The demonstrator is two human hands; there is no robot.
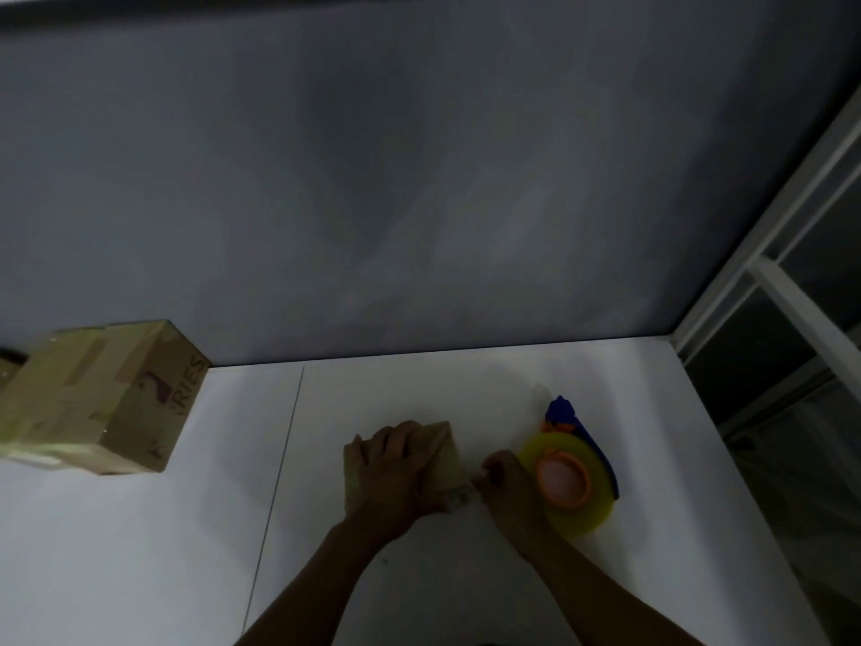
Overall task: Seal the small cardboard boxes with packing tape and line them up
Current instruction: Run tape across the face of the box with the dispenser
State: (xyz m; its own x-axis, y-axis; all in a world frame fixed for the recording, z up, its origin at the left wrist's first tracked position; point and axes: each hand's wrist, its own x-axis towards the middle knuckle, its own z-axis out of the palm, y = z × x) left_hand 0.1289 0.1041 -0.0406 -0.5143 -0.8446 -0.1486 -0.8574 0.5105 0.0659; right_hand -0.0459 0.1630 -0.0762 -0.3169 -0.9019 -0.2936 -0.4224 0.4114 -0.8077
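small box (448, 452): right under the left hand (396, 468), only its right side and far corner peek out past the fingers
left hand: lies palm down on the box top, fingers laid out fairly flat and pressing on it, not wrapped round anything
right hand (508, 482): just to the right of the left hand, fingers curled round the near side of the tape dispenser (566, 477); it's dark, so the exact grip is hard to make out
tape strip (461, 496): short pale bit between the two hands, running from the right hand to the box's near right corner
box look: plain brown cardboard, small, sits flat on the white surface (140, 552)
dispenser look: yellowish clear roll on an orange hub, blue body sticking out beyond the right hand
bigger box (107, 398): well off to the left of the left hand and farther away, brown, covered in tape bands
writing: the bigger box's side shows "RIES" running vertically, the rest is cut off; nothing readable on the small box
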